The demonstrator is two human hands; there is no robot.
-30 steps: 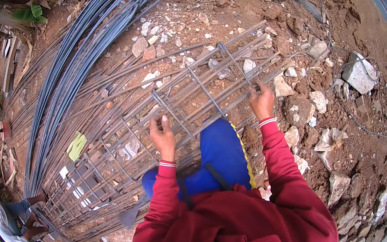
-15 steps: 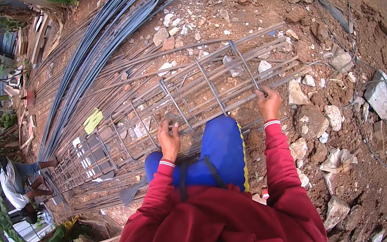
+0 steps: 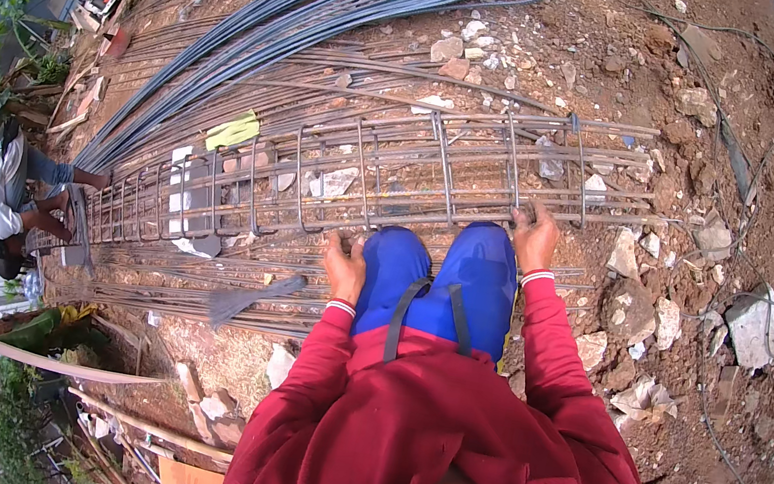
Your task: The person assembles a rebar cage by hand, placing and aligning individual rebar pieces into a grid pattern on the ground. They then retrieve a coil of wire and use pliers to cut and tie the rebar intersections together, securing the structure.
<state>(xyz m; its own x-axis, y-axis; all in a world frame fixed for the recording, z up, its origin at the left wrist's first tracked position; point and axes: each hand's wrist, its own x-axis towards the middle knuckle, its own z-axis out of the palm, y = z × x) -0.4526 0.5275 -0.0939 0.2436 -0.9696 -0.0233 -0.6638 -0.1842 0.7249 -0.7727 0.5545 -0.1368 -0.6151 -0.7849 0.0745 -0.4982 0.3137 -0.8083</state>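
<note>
A long rebar cage (image 3: 370, 223) of straight bars and squarish stirrups stretches across in front of my knees. My right hand (image 3: 536, 239) is closed at its near edge, thumb and fingers on the bar beside a stirrup near the right end. My left hand (image 3: 344, 266) is just below the near bar, left of my knees, with thumb and fingertips apart and nothing visible between them. The cage's left part narrows toward a crouching person (image 3: 16, 188) at the far left, whose limbs reach to that end.
A bundle of bluish steel rods (image 3: 312, 12) curves along the back. More loose rods (image 3: 145, 300) lie beneath and beside the cage. A yellow-green piece (image 3: 233, 131) rests near the cage, dark mesh (image 3: 246, 303) on the near side. Broken stones (image 3: 756, 326) and a cable (image 3: 723, 452) lie right.
My view has turned, so the cage now runs nearly level across it and both knees show. My right hand stays at the near bar; my left hand is now just below the cage.
</note>
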